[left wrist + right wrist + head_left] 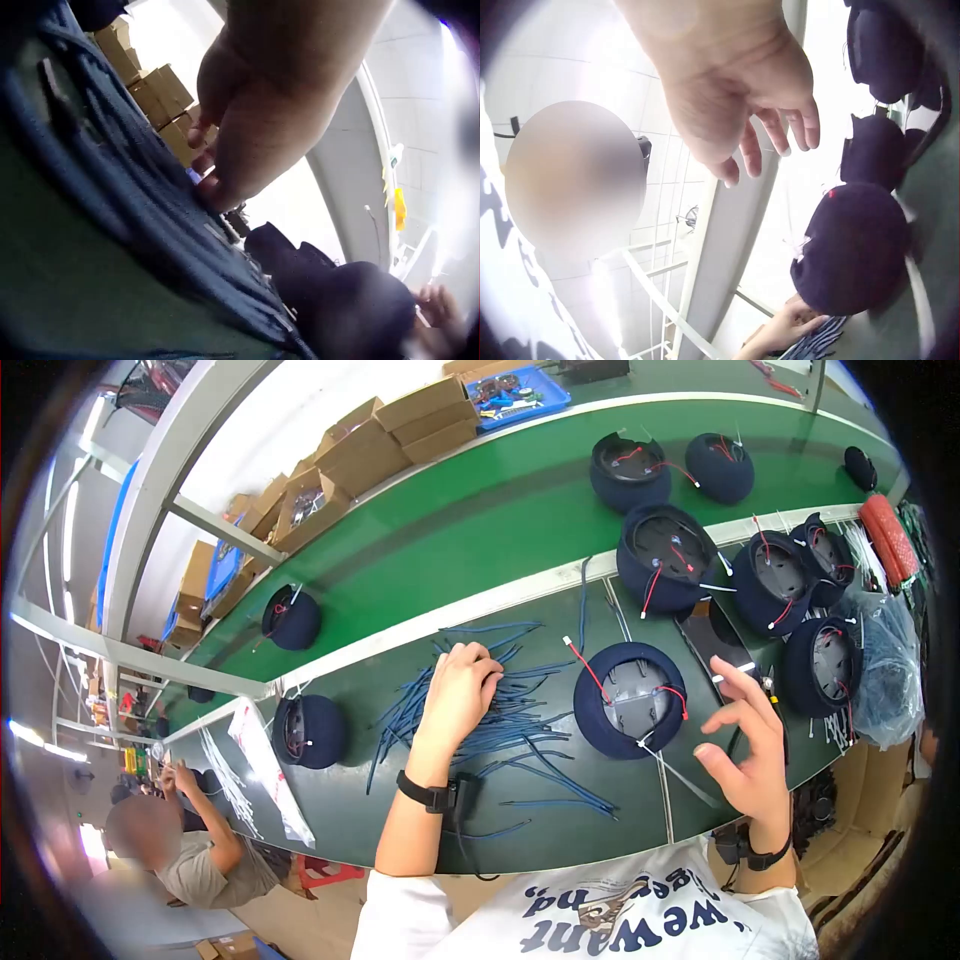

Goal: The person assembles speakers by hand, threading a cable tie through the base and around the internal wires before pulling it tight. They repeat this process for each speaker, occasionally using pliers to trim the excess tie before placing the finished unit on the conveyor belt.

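Observation:
My left hand (462, 685) is over a loose pile of dark blue cords (520, 735), its fingers bent down among them; I cannot tell whether they pinch one. In the left wrist view, cords (142, 172) run close past its fingertips (210, 187). To the right of the pile sits a round navy fabric-covered shell (592, 725), hollow side up, with red wires ending in white connectors and a pale zip tie (685, 780) sticking out at its front. My right hand (748, 745) hovers right of this shell, fingers spread and holding nothing; its palm shows in the right wrist view.
Several similar navy shells (668, 585) stand at the right and on the green back strip (480, 510). White zip ties (228, 785) lie at left, near another person (200, 860). A clear plastic bag (890, 670) and red roll (888, 540) are far right; cardboard boxes (360, 455) line the back.

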A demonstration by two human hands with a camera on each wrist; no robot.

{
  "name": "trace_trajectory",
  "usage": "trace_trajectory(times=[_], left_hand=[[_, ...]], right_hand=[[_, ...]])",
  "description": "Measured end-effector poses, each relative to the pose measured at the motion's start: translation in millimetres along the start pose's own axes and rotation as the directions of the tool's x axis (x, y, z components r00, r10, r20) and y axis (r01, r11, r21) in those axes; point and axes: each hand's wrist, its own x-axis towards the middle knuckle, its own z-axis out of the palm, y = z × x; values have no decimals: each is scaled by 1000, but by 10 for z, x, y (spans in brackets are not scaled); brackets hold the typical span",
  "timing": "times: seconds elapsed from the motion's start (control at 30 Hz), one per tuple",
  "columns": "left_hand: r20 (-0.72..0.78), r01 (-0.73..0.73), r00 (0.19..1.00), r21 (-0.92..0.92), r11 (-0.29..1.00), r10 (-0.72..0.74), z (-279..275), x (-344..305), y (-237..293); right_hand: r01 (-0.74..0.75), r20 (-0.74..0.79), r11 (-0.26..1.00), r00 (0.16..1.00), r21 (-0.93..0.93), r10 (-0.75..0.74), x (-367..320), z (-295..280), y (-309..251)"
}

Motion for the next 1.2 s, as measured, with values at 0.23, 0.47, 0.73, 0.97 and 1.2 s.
trace_trajectory(times=[0.23,0.47,0.73,0.97,1.2], left_hand=[[-355,-91,935,-214,973,9,-486,-73,376],[-195,-219,973,-617,756,123,-447,-220,1445],[119,35,983,-869,493,142,-303,-196,1426],[-105,-157,987,-740,655,118,-351,-19,1382],[-369,-384,913,-634,672,174,-230,32,1516]], right_hand=[[-275,461,860,886,429,53,-222,111,-313],[-84,29,258,977,962,212,-76,972,-368],[38,-89,272,980,962,175,-67,517,-275],[-18,-156,877,982,481,106,-60,511,-327],[131,-230,931,972,341,-53,-23,726,-99]])
